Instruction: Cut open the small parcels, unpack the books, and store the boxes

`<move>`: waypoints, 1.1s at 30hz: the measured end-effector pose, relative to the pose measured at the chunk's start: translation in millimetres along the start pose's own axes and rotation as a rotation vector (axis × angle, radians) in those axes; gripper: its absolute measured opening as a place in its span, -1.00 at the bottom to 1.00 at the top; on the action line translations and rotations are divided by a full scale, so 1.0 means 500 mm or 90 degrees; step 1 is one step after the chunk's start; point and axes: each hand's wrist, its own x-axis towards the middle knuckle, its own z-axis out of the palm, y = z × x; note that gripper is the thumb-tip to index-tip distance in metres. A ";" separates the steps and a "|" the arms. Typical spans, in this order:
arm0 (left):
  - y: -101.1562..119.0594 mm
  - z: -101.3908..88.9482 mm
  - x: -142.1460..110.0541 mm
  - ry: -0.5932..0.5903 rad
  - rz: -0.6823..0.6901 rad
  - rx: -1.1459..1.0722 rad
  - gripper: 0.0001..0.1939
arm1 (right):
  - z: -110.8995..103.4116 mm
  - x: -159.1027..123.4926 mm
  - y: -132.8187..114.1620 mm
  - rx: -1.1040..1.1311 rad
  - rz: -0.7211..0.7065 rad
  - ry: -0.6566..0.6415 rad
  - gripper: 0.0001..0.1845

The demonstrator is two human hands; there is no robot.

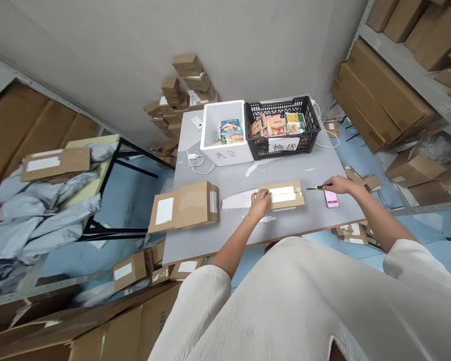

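Observation:
A small cardboard box (288,204) with a white label lies flat on the grey table (195,245). My left hand (261,203) grips its left end, fingers bent over the top. To the right, my right hand (336,185) is closed around a utility knife (315,188), whose tip points left toward the box, a little apart from it. Just below that hand a phone (331,199) with a lit pink screen lies on the table. Under and beside my left hand is a strip of white paper (238,200).
Larger cardboard boxes (197,203) stand at the table's left. At the back are a white foam bin (229,154) and a black plastic crate (281,150), both holding books. A white cable (201,168) lies near the bin. Grey parcels (41,220) fill the left side.

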 end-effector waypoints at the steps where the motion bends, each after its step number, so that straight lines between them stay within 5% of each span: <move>1: 0.018 0.004 0.008 -0.005 0.011 0.001 -0.46 | 0.009 -0.003 0.008 0.045 -0.010 0.013 -0.55; 6: 0.110 0.034 0.063 -0.057 0.058 0.004 -0.38 | 0.064 0.003 0.016 0.212 -0.044 0.052 -0.49; 10: 0.148 0.056 0.090 -0.092 0.010 0.044 -0.30 | 0.090 0.014 0.017 0.233 -0.049 0.060 -0.55; 18: 0.157 0.070 0.086 -0.088 -0.021 0.065 -0.22 | 0.102 0.031 0.029 0.121 -0.114 0.053 -0.60; 26: 0.161 0.062 0.065 -0.067 -0.016 0.095 -0.30 | 0.092 0.108 0.001 -0.047 -0.115 0.028 -0.64; 33: 0.165 0.049 0.061 -0.080 -0.039 0.089 -0.34 | 0.116 0.093 0.011 0.182 -0.132 -0.090 -0.54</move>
